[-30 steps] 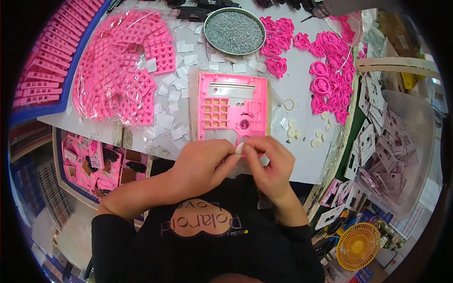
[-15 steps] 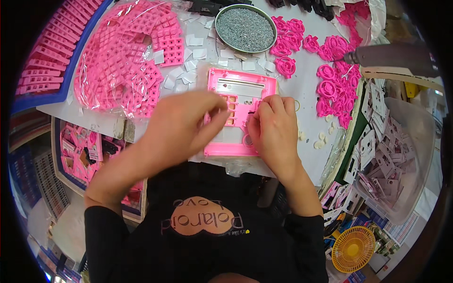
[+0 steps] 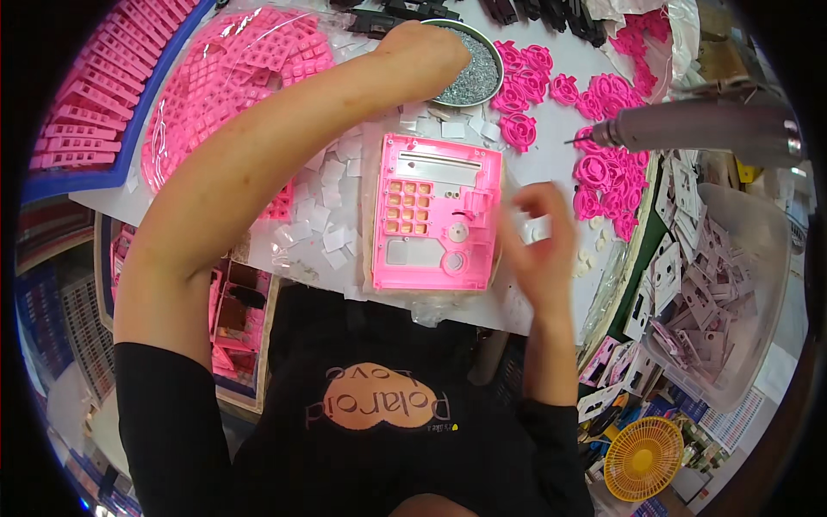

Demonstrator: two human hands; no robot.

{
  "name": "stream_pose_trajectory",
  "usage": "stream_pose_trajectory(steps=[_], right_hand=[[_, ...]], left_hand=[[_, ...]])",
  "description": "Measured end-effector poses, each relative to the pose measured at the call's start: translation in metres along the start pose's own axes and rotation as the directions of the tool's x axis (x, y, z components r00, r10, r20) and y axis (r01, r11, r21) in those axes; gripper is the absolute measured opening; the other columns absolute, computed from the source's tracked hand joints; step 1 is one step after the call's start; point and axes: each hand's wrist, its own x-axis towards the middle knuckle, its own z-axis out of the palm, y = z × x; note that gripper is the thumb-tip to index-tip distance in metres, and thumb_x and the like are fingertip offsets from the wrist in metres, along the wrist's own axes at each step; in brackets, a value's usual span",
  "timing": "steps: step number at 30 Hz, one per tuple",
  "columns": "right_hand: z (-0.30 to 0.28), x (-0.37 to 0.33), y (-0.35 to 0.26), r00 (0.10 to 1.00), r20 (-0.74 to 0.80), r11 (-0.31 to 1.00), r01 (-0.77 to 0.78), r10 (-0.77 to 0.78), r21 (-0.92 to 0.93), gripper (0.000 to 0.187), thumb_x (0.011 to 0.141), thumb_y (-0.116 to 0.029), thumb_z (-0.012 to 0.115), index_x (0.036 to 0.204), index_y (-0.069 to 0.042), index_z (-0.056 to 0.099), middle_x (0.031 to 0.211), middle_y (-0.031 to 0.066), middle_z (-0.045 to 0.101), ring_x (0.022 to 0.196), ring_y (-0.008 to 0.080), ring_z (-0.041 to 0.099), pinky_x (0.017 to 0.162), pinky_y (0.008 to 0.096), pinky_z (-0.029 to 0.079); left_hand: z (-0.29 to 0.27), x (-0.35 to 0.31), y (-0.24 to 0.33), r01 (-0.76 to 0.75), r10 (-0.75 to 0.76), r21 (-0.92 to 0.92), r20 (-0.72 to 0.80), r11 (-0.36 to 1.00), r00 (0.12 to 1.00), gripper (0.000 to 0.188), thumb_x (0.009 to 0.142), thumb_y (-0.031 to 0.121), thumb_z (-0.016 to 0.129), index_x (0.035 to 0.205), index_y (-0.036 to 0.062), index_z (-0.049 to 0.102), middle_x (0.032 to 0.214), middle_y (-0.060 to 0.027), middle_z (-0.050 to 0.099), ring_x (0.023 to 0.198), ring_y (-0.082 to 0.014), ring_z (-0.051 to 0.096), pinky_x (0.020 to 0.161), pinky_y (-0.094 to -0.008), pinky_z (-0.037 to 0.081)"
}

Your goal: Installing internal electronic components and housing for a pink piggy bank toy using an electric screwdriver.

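A pink plastic panel (image 3: 441, 211) with a grid of square openings lies in front of me. A small white round part (image 3: 457, 232) sits on it, right of the grid. My left hand (image 3: 428, 59) reaches over the round tin (image 3: 502, 79) of small grey metal screws (image 3: 478, 77); its fingertips are hidden, so whether it grips anything does not show. Just right of the panel, my right hand (image 3: 544, 241) is raised and blurred, thumb and fingers apart. Small white round pieces (image 3: 587, 258) lie on the table beside it.
A grey electric screwdriver (image 3: 698, 133) juts in from the right above pink ring-shaped parts (image 3: 603, 168). Bagged pink grid parts (image 3: 194, 121) lie left, near white paper squares (image 3: 332, 194). A blue crate (image 3: 129, 177), a clear bin (image 3: 758, 345) and a yellow basket (image 3: 643, 458) surround the table.
My left hand has moved from above the panel up to the screw tin. My right hand has left the panel and shifted right. The screwdriver has swung left and lower.
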Motion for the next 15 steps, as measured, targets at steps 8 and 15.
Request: stream_pose_trajectory(steps=[8, 15], right_hand=[[-0.065, 0.142, -0.028, 0.964, -0.21, 0.747, 0.262, -0.165, 0.611, 0.047, 0.095, -0.028, 0.063, 0.13, 0.001, 0.049, 0.098, 0.0117, 0.063, 0.089, 0.0226, 0.061, 0.085, 0.0429, 0.049], [-0.046, 0.13, -0.018, 0.891, 0.275, 0.527, -0.047, -0.362, 0.848, 0.043, 0.093, -0.029, 0.066, 0.127, -0.008, 0.05, 0.083, 0.0044, 0.055, 0.079, 0.0173, 0.053, 0.079, 0.0394, 0.047]], left_hand=[[0.004, 0.009, 0.002, 0.036, -0.035, 0.009, -0.087, 0.999, 0.996, 0.029, 0.091, 0.031, 0.059, 0.08, 0.0056, 0.067, 0.084, -0.0123, 0.068, 0.083, -0.0339, 0.067, 0.072, -0.0473, 0.054], [-0.034, -0.065, 0.034, -0.084, -0.065, -0.478, -0.287, 0.874, 0.956, 0.015, 0.082, 0.02, 0.07, 0.082, 0.0061, 0.063, 0.08, -0.0105, 0.065, 0.078, -0.0344, 0.063, 0.067, -0.0451, 0.048]])
